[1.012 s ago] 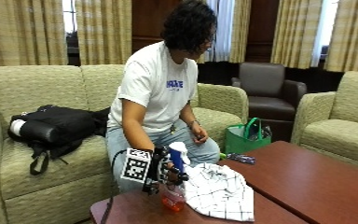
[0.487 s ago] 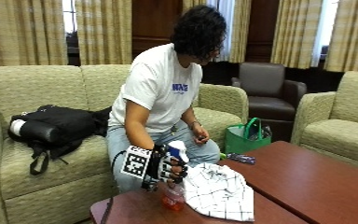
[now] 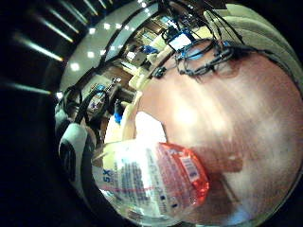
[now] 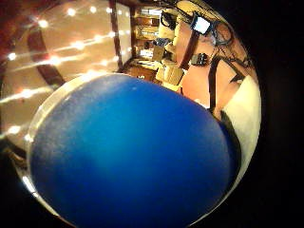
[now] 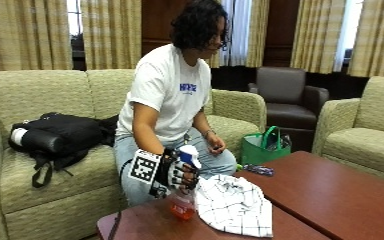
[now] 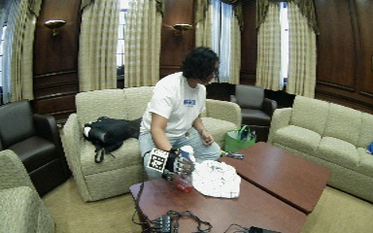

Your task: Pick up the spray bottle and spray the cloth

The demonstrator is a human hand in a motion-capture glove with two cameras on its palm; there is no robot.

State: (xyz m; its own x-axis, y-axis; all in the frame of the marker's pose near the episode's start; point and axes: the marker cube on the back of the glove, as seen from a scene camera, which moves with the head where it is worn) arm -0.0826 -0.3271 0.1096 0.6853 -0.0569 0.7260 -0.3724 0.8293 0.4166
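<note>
Gloved hand (image 5: 177, 174) wrapped around the spray bottle (image 5: 184, 197), right beside the cloth (image 5: 234, 205).

The fingers curl around the bottle's upper part, just under its white and blue spray head, so the hand has hold of it where a finger could reach the trigger. The bottle stands upright with reddish liquid at its base; whether that base touches the wooden surface (image 5: 325, 190) or is just lifted off it cannot be told. In the little-finger palm view the clear labelled body (image 3: 151, 182) fills the space near the palm. The white checked cloth lies crumpled on the surface just beside the bottle, on the nozzle's side, presumably so a spray lands on it with little aiming. The bare hand rests by the person's lap.
</note>
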